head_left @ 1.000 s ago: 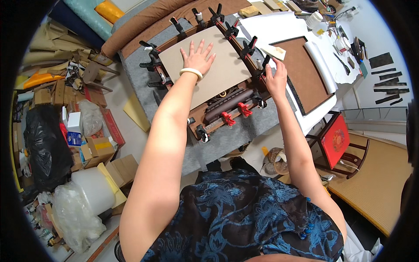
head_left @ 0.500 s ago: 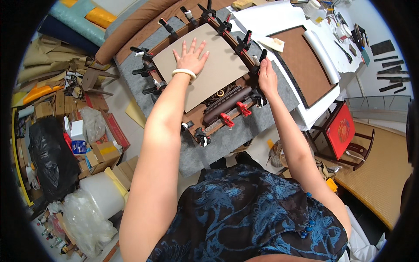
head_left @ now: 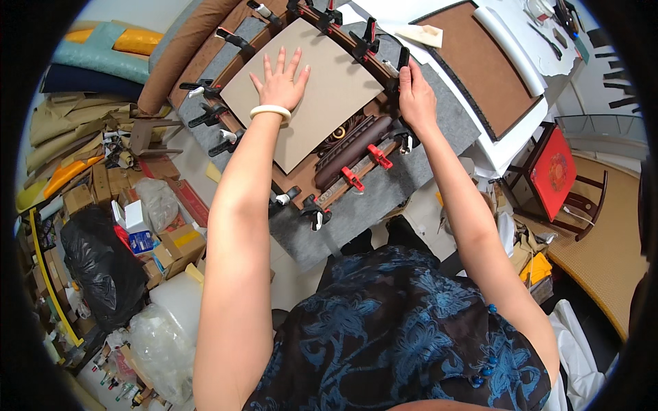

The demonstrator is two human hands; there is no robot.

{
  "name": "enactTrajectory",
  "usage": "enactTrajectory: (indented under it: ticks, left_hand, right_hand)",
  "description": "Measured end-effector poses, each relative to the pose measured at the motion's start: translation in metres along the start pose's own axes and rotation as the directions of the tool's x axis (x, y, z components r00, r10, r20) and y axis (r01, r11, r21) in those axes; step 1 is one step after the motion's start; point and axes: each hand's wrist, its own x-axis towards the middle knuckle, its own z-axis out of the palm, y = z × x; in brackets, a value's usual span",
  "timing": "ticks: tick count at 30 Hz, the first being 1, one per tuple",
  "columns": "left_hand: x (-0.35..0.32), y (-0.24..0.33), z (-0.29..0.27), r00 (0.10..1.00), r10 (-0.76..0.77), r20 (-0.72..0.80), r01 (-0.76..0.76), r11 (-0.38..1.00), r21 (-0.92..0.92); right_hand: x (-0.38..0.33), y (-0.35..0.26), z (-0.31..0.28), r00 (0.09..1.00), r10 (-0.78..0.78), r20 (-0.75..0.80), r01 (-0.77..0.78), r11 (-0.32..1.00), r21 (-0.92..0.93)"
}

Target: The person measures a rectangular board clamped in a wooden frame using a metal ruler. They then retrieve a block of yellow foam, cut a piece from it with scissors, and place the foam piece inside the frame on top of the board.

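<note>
A beige flat board (head_left: 329,65) lies over a brown wooden frame (head_left: 255,51) lined with black spring clamps (head_left: 367,41) and two red clamps (head_left: 379,157). My left hand (head_left: 282,85) rests flat on the board with its fingers spread, a white bangle at the wrist. At the frame's right side, my right hand (head_left: 417,99) closes around an upright black clamp (head_left: 404,60); its fingertips are partly hidden. Below the board's near edge show a dark brown padded roll (head_left: 356,152) and part of a carved ornament (head_left: 339,131).
The frame sits on a grey-covered table (head_left: 301,240). To its right lies a brown panel (head_left: 480,68) on white sheets. A red-seated chair (head_left: 554,171) stands farther right. Cardboard boxes (head_left: 179,248) and a black plastic bag (head_left: 99,257) crowd the left floor.
The view has shifted, so the frame and board appear higher and farther left. My left hand stays spread on the board; my right fingers look more curled at the clamp.
</note>
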Motion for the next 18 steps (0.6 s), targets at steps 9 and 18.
enactTrajectory:
  ticks: [9, 18]
  left_hand:
    - [0.007, 0.002, -0.009, 0.996, -0.018, 0.09, 0.02, 1.0, -0.022]
    - [0.003, 0.003, -0.007, 0.999, -0.02, 0.042, 0.022, 0.999, -0.044]
  right_hand:
    - [-0.004, -0.009, -0.007, 1.0, 0.008, -0.029, -0.008, 0.999, 0.031]
    - [-0.004, 0.002, -0.005, 0.977, -0.163, -0.135, 0.168, 0.985, 0.031]
